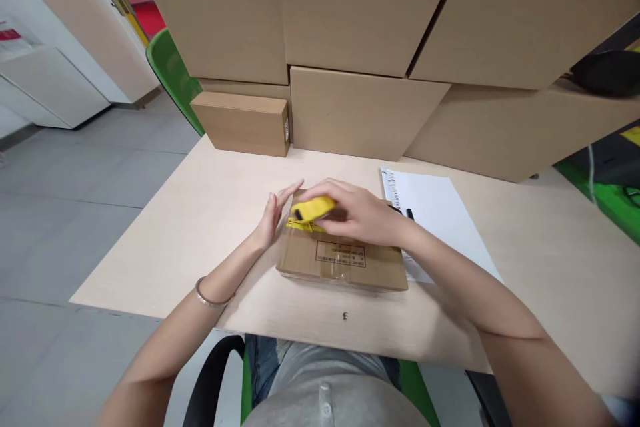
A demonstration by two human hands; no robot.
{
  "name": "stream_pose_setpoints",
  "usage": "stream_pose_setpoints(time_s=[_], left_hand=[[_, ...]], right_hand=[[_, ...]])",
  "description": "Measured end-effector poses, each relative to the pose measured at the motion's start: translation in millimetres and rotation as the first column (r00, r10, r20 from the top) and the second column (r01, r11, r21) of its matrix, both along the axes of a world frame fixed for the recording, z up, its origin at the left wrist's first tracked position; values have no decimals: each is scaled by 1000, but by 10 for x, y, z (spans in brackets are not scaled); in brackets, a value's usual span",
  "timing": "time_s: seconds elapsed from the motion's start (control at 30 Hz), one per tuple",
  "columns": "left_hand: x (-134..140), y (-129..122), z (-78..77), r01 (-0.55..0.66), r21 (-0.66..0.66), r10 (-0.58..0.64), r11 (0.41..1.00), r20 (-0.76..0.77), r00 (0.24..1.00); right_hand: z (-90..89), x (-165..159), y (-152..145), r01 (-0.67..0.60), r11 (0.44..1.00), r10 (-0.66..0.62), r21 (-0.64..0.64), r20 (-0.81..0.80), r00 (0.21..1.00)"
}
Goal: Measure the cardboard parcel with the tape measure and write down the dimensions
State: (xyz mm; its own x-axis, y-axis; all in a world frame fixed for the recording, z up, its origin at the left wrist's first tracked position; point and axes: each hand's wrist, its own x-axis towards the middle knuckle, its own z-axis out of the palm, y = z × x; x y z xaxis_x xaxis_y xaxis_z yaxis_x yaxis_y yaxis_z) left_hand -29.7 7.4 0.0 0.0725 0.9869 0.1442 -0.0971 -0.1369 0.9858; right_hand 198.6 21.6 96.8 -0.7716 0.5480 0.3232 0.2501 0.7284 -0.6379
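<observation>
A flat brown cardboard box (300, 257) with printed text and clear tape on its front lies on the table before me. My right hand (363, 213) is closed around a yellow tape measure (314, 208) above the box top. A short yellow strip, which looks like its blade, shows just below the case on the box. My left hand (274, 217) rests at the box's left end, fingers stretched out and holding nothing. Part of the box top is hidden under my right hand.
Right of the box lies a white sheet of paper (440, 207) with a black pen (410, 214). A closed brown box (245, 123) stands at the back left, before tall cardboard panels (360, 110). A small dark mark (345, 315) sits near the table's front edge.
</observation>
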Motion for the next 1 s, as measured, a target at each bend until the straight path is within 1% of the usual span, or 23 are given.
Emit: stream_pose_setpoints(time_s=[0.03, 0.07, 0.1, 0.13, 0.17, 0.2, 0.23, 0.27, 0.3, 0.33, 0.37, 0.43, 0.5, 0.57, 0.63, 0.73, 0.8, 0.87, 0.93, 1.0], left_hand=[[-26, -62, 87, -20, 117, 39, 993, -166, 985], [-38, -152, 183, -34, 240, 114, 970, -328, 938], [-32, -267, 279, -32, 358, 202, 933, -449, 870], [-3, -401, 368, 5, 471, 278, 882, -527, 803], [51, -546, 441, 76, 561, 320, 824, -573, 754], [125, -690, 492, 177, 614, 316, 769, -606, 729], [213, -823, 516, 283, 633, 277, 720, -637, 719], [307, -936, 515, 374, 637, 233, 674, -663, 711], [398, -1024, 490, 441, 621, 197, 648, -696, 690], [478, -1085, 448, 481, 606, 181, 634, -721, 669], [543, -1122, 394, 502, 598, 185, 624, -738, 649], [618, -1142, 280, 512, 618, 229, 597, -743, 629], [639, -1127, 194, 504, 670, 296, 546, -716, 632], [637, -1110, 153, 511, 700, 350, 498, -702, 621], [641, -1109, 150, 531, 694, 388, 486, -716, 580], [666, -1127, 169, 543, 669, 417, 507, -742, 525], [682, -1140, 174, 540, 668, 424, 512, -743, 517], [687, -1147, 172, 545, 663, 423, 513, -748, 512], [684, -1146, 165, 546, 659, 421, 517, -751, 508], [675, -1142, 154, 547, 654, 417, 522, -756, 505]], right_hand=[[3, 148, -17, 3, 1000, -4, -29, -54, 999], [9, 306, -50, 7, 998, -13, -62, -99, 995], [16, 462, -98, 8, 995, -21, -100, -133, 991], [24, 605, -159, -2, 989, -20, -147, -152, 988], [29, 725, -229, -27, 979, -5, -201, -160, 987], [29, 817, -301, -64, 964, 23, -256, -161, 987], [24, 878, -369, -103, 948, 57, -301, -160, 986], [12, 911, -426, -136, 936, 89, -325, -155, 984], [-5, 920, -468, -161, 932, 119, -325, -145, 982], [-26, 911, -493, -178, 937, 144, -302, -129, 981], [-48, 893, -501, -185, 946, 161, -265, -108, 981], [-86, 854, -470, -179, 961, 170, -212, -58, 984], [-101, 837, -394, -163, 964, 162, -211, -23, 987], [-89, 844, -283, -147, 966, 150, -212, -5, 989], [-57, 860, -134, -130, 971, 137, -199, 21, 990], [-3, 882, 170, -88, 975, 102, -205, 58, 993], [11, 890, 410, -38, 972, 54, -234, 62, 997], [-3, 891, 642, 5, 959, 4, -282, 30, 1000], [-44, 883, 828, 19, 939, -27, -344, -20, 999], [-96, 870, 946, 16, 919, -40, -393, -53, 998]])
